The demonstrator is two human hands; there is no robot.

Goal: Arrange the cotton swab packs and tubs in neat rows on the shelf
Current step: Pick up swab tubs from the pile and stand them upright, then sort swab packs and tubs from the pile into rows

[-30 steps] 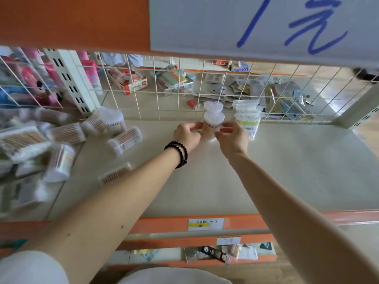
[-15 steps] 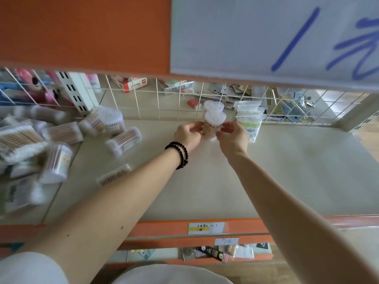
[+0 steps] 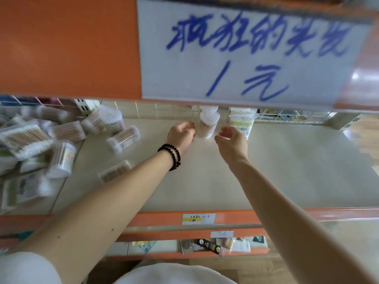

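Row-building is only just getting going at the back of the shelf

The person is standing an upright cotton swab tub (image 3: 207, 125) at twelve o'clock on the shelf (image 3: 287, 171), in front of another tub (image 3: 208, 108) and just beside the upright swab packs (image 3: 241, 124). The left hand (image 3: 181, 135), fingers loosely curled, is touching the tub's side; whether it is gripping cannot be told. The right hand (image 3: 230, 140) is hovering just apart, fingers relaxed and holding nothing. Most of the job is judged as waiting: a jumbled pile of tubs and packs (image 3: 41, 144) is lying toppled at nine o'clock.
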